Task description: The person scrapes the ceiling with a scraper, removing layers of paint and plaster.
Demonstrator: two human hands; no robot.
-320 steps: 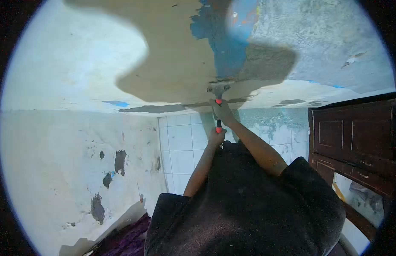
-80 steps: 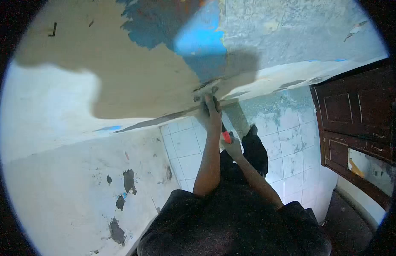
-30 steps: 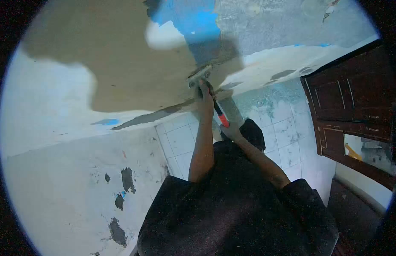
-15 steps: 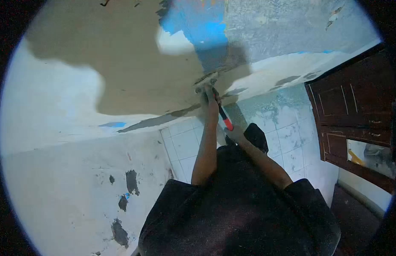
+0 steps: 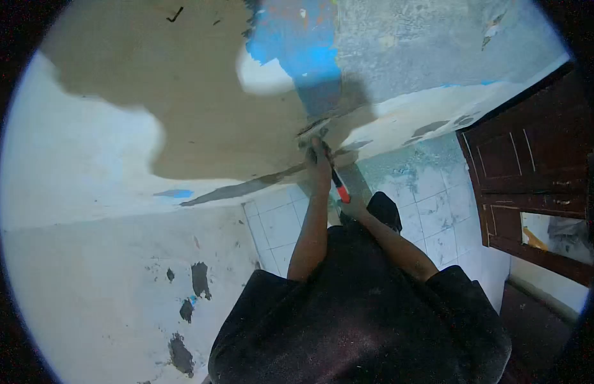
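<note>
A long-handled scraper (image 5: 342,192) with a black and red handle slants up toward the wall (image 5: 220,137). Its wide head (image 5: 313,131) meets the wall at the lower end of a blue paint patch (image 5: 313,73). My left hand (image 5: 318,163) is closed around the upper handle just below the head. Lower down, my right hand (image 5: 353,207) grips the red end, close to my body. Fine detail of the fingers is hard to make out in the shadow.
A dark wooden cabinet (image 5: 534,153) stands at the right. White floor tiles (image 5: 277,227) with dusty smears lie below the wall. The side wall (image 5: 105,275) at lower left has several grey chipped spots. My shadow falls across the work area.
The whole view has shifted slightly, so the wall sits a little lower in it. Both hands keep their hold on the scraper, whose head stays at nearly the same wall spot.
</note>
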